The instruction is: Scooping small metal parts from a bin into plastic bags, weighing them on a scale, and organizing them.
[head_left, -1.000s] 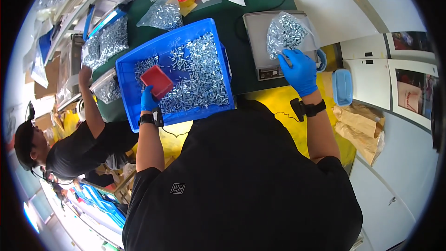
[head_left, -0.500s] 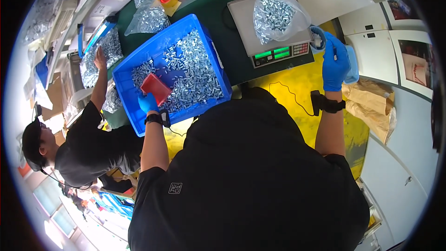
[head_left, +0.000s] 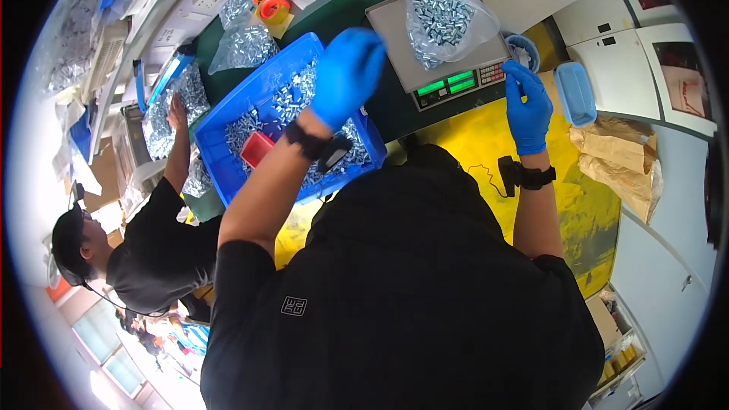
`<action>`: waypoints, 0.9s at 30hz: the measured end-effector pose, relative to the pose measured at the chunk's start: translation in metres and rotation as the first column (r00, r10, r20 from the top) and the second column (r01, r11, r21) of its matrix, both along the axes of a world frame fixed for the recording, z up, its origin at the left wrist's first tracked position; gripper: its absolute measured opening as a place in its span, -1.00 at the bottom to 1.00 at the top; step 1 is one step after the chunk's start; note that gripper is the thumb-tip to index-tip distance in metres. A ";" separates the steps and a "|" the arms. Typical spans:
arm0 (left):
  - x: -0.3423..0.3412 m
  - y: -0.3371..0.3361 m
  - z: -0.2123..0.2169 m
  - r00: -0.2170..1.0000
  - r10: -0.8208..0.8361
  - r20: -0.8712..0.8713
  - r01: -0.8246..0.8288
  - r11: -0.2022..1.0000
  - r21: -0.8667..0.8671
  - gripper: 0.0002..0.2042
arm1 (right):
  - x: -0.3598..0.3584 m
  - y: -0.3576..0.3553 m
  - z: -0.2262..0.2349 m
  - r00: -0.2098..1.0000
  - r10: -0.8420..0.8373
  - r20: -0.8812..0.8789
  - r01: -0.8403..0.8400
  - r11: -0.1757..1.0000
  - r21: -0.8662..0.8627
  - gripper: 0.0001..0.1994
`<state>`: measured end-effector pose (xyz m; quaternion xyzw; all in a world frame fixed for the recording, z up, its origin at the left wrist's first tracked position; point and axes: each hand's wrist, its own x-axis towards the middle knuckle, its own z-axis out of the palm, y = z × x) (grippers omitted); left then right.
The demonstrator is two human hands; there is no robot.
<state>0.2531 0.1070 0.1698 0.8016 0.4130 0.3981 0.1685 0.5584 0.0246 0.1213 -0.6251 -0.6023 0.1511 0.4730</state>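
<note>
The gloved left hand [head_left: 347, 74] hovers loosely cupped, empty, over the blue plastic bin [head_left: 228, 118] of shiny screws; the right hand [head_left: 528, 106], fingers narrowly curled, rests beside the flat steel scale [head_left: 395, 38].

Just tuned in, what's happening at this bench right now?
A person in blue gloves is weighing small metal parts. A clear bag of them sits on the scale. The left hand is raised above the blue bin of loose parts, where a red scoop lies; whether it holds anything is unclear. The right hand is by the scale's right edge, near a small blue cup. A co-worker handles bagged parts at left.
</note>
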 end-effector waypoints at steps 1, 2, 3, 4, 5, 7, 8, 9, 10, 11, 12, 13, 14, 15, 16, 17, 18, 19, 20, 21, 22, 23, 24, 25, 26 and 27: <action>0.026 0.014 0.005 0.997 -0.069 -0.046 0.072 0.996 0.059 -0.88 | 0.000 -0.004 -0.002 1.000 0.013 0.011 -0.013 1.000 0.009 -0.81; 0.049 0.028 0.005 0.986 -0.134 -0.096 0.144 0.983 0.113 -0.87 | 0.000 -0.008 -0.001 1.000 0.006 0.007 -0.007 1.000 0.013 -0.81; 0.071 0.044 -0.002 0.958 -0.187 -0.219 0.201 0.979 0.043 -0.85 | -0.001 -0.014 0.001 1.000 -0.003 0.016 0.003 1.000 -0.008 -0.81; 0.090 0.061 -0.008 0.910 -0.242 -0.336 0.246 0.969 -0.032 -0.82 | 0.001 -0.019 0.003 1.000 -0.012 0.025 0.012 1.000 -0.028 -0.81; 0.105 0.076 -0.014 0.907 -0.247 -0.340 0.253 0.967 -0.029 -0.82 | 0.003 -0.024 0.002 1.000 -0.019 0.022 0.019 1.000 -0.024 -0.81; 0.126 0.098 -0.029 0.615 -0.319 -0.721 0.150 0.945 -0.291 -0.72 | 0.011 -0.037 -0.003 0.998 -0.051 0.031 0.052 0.998 -0.047 -0.81; 0.126 0.098 -0.039 0.610 -0.322 -0.724 0.157 0.945 -0.288 -0.72 | 0.015 -0.042 -0.004 0.998 -0.059 0.028 0.061 0.997 -0.044 -0.81; 0.119 0.097 -0.057 0.711 -0.195 -0.676 0.154 0.981 -0.121 -0.73 | 0.019 -0.046 -0.005 0.996 -0.080 0.024 0.081 0.996 -0.045 -0.83; 0.119 0.097 -0.062 0.799 -0.091 -0.594 0.144 0.989 0.042 -0.75 | 0.024 -0.052 -0.006 0.993 -0.116 0.024 0.117 0.992 -0.051 -0.85; 0.119 0.099 -0.065 0.797 -0.102 -0.595 0.157 0.987 0.042 -0.75 | 0.029 -0.057 -0.008 0.991 -0.130 0.023 0.131 0.990 -0.051 -0.85; 0.117 0.098 -0.063 0.781 -0.170 -0.600 0.185 0.982 -0.038 -0.71 | 0.035 -0.064 -0.010 0.987 -0.160 0.028 0.162 0.985 -0.066 -0.85; 0.111 0.098 -0.062 0.765 -0.224 -0.604 0.197 0.974 -0.113 -0.66 | 0.039 -0.067 -0.011 0.984 -0.177 0.031 0.179 0.981 -0.075 -0.85; 0.103 0.104 -0.078 0.780 -0.253 -0.572 0.223 0.967 -0.124 -0.71 | 0.043 -0.070 -0.011 0.984 -0.176 0.029 0.178 0.982 -0.069 -0.85; 0.102 0.106 -0.077 0.777 -0.257 -0.574 0.229 0.966 -0.122 -0.71 | 0.046 -0.072 -0.012 0.980 -0.192 0.051 0.196 0.978 -0.077 -0.85; 0.099 0.108 -0.077 0.757 -0.273 -0.594 0.190 0.961 -0.200 -0.73 | 0.048 -0.073 -0.013 0.976 -0.205 0.074 0.211 0.974 -0.084 -0.86; 0.099 0.109 -0.076 0.736 -0.290 -0.611 0.145 0.950 -0.276 -0.74 | 0.050 -0.072 -0.014 0.975 -0.208 0.071 0.214 0.974 -0.081 -0.86; 0.102 0.109 -0.070 0.735 -0.292 -0.612 0.147 0.949 -0.277 -0.74 | 0.050 -0.073 -0.014 0.976 -0.209 0.062 0.214 0.974 -0.078 -0.86; 0.109 0.114 -0.062 0.694 -0.276 -0.665 0.120 0.955 -0.270 -0.74 | 0.052 -0.071 -0.015 0.976 -0.211 0.052 0.215 0.974 -0.072 -0.86; 0.114 0.116 -0.054 0.650 -0.258 -0.714 0.094 0.961 -0.261 -0.74 | 0.052 -0.069 -0.015 0.976 -0.214 0.051 0.217 0.974 -0.071 -0.86; 0.111 0.119 -0.060 0.651 -0.250 -0.717 0.087 0.963 -0.256 -0.74 | 0.051 -0.066 -0.015 0.978 -0.200 0.051 0.203 0.977 -0.059 -0.86; 0.105 0.125 -0.068 0.791 -0.215 -0.574 0.131 0.974 -0.183 -0.76 | 0.048 -0.063 -0.013 0.982 -0.181 0.051 0.184 0.982 -0.047 -0.86; 0.099 0.129 -0.077 0.896 -0.187 -0.403 0.159 0.982 -0.100 -0.77 | 0.046 -0.059 -0.012 0.985 -0.169 0.048 0.171 0.984 -0.041 -0.86; 0.101 0.127 -0.074 0.895 -0.186 -0.405 0.159 0.982 -0.100 -0.77 | 0.044 -0.056 -0.013 0.986 -0.163 0.038 0.165 0.986 -0.035 -0.86; 0.104 0.124 -0.071 0.985 -0.155 -0.077 0.093 0.850 -0.518 -0.77 | 0.042 -0.053 -0.013 0.987 -0.157 0.029 0.157 0.987 -0.030 -0.86; 0.104 0.122 -0.068 0.977 0.035 0.209 0.157 0.539 -0.827 -0.78 | 0.040 -0.049 -0.013 0.988 -0.153 0.027 0.153 0.988 -0.030 -0.86; 0.099 0.123 -0.065 0.978 0.040 0.206 0.152 0.541 -0.827 -0.78 | 0.037 -0.046 -0.013 0.990 -0.134 0.040 0.135 0.990 -0.026 -0.86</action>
